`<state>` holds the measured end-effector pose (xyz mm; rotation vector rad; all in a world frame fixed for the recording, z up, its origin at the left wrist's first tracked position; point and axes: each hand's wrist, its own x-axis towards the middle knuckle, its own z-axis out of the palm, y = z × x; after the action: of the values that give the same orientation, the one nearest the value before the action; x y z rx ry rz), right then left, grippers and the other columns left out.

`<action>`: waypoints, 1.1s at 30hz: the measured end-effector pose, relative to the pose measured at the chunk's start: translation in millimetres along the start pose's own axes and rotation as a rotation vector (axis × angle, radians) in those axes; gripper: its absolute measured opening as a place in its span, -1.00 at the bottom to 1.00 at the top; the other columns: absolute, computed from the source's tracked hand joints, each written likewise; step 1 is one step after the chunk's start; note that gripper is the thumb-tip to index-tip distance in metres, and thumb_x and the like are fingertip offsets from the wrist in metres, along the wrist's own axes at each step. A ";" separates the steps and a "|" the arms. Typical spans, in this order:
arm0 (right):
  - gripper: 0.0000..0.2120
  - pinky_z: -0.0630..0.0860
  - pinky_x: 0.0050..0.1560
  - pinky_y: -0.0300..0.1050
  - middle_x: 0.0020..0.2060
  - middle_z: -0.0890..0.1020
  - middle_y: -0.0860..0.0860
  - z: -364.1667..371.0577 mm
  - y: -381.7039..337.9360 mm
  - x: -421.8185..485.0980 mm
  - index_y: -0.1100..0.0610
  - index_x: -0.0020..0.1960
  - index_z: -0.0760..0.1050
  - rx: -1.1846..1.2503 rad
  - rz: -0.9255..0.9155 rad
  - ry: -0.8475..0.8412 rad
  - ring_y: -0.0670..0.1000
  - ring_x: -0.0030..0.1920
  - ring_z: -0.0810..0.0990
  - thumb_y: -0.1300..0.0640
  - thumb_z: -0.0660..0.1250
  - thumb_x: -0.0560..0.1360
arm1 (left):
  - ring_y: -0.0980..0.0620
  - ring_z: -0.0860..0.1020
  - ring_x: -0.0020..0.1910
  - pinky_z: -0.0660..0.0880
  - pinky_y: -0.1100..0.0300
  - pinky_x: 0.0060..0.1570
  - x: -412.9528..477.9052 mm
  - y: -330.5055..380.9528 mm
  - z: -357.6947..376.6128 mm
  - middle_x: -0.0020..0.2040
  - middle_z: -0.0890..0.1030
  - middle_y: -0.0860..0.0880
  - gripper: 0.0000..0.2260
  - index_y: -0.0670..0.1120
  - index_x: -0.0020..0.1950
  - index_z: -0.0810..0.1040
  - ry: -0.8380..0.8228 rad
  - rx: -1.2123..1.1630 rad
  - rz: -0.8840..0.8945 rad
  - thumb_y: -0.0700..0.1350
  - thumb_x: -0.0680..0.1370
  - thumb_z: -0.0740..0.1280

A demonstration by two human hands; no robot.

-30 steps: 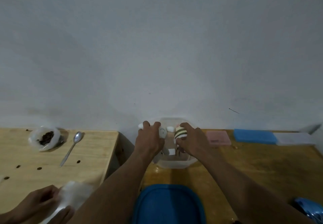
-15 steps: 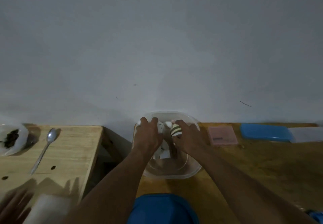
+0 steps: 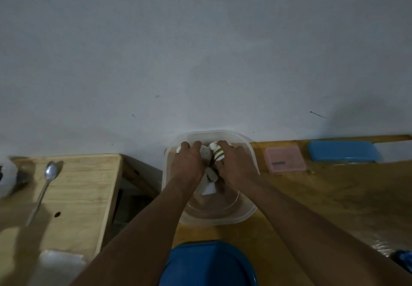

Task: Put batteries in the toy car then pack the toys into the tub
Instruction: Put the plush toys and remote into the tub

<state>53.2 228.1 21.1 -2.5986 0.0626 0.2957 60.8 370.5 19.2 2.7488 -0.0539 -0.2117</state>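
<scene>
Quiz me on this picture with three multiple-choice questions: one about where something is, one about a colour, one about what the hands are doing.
1. Where does the spoon lie?
A. in the tub
B. on the pale wooden table at left
C. on the blue lid

2. What colour is the lid nearest the camera?
A. blue
B. red
C. yellow

3. Where are the left hand and right hand?
A. flat on the table
B. holding the spoon
C. inside the clear tub on toys

Answers: 1 B, it rests on light wood. 2 A, plainly blue. 3 C, both reach inside its rim.
</scene>
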 end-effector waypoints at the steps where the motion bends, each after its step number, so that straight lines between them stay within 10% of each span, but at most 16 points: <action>1: -0.55 0.46 0.09 0.02 0.17 0.50 0.18 -1.4 -0.5 -1.5 -0.09 0.37 0.25 0.001 0.000 -0.005 0.19 0.16 0.46 0.03 0.25 0.51 | -0.17 0.55 0.04 0.50 0.00 0.02 -0.8 0.7 -1.6 0.20 0.47 -0.15 -0.60 0.00 0.34 0.39 -0.008 0.018 0.006 0.02 0.53 0.32; 23: -0.57 0.40 0.16 0.04 0.28 0.41 0.12 -80.2 18.8 -210.6 0.00 0.38 0.28 -0.176 -0.074 0.210 0.19 0.26 0.40 -0.01 0.22 0.54 | -0.15 0.45 0.20 0.45 0.00 0.08 -207.3 56.2 -60.0 0.28 0.44 -0.14 -0.53 -0.03 0.43 0.29 0.229 0.193 0.270 0.08 0.56 0.22; 33: -0.57 0.44 0.18 0.07 0.23 0.44 0.15 -63.7 118.4 -349.9 0.02 0.37 0.31 -0.193 0.050 0.128 0.18 0.20 0.43 -0.08 0.21 0.55 | -0.14 0.42 0.25 0.46 -0.01 0.15 -327.0 117.6 14.6 0.31 0.41 -0.12 -0.60 -0.07 0.38 0.32 0.036 0.210 0.358 0.07 0.59 0.19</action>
<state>-287.3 89.3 93.7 -2.8084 0.1515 0.1601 -265.6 277.8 96.0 2.8857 -0.5826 -0.0600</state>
